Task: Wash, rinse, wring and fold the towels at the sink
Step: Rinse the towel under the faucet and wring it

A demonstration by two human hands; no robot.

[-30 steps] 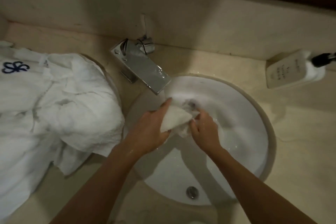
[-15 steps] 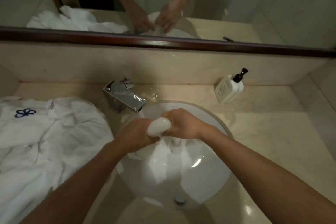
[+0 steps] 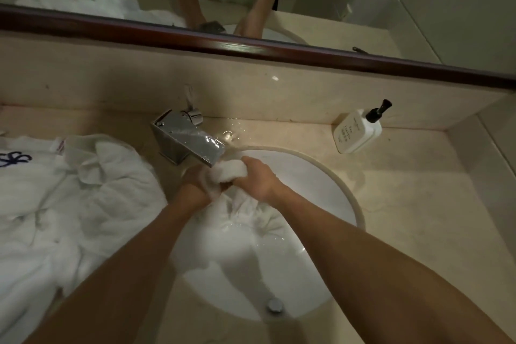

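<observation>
A wet white towel (image 3: 245,212) lies bunched in the round white sink (image 3: 329,181), its upper end gathered into a roll just under the chrome faucet (image 3: 190,141). My left hand (image 3: 196,180) grips that roll from the left. My right hand (image 3: 258,177) grips it from the right, fingers curled over the top. The two hands sit close together above the basin, and the towel's lower part hangs into the water.
A heap of white towels (image 3: 69,204), one with a blue embroidered mark, covers the counter to the left. A white pump bottle (image 3: 358,131) stands at the back right. The beige counter (image 3: 418,204) extends right of the sink, below a dark-framed mirror (image 3: 251,47).
Both hands moved up the basin toward the faucet, gathering the towel into a tight roll. The view has tilted up, bringing the mirror into sight.
</observation>
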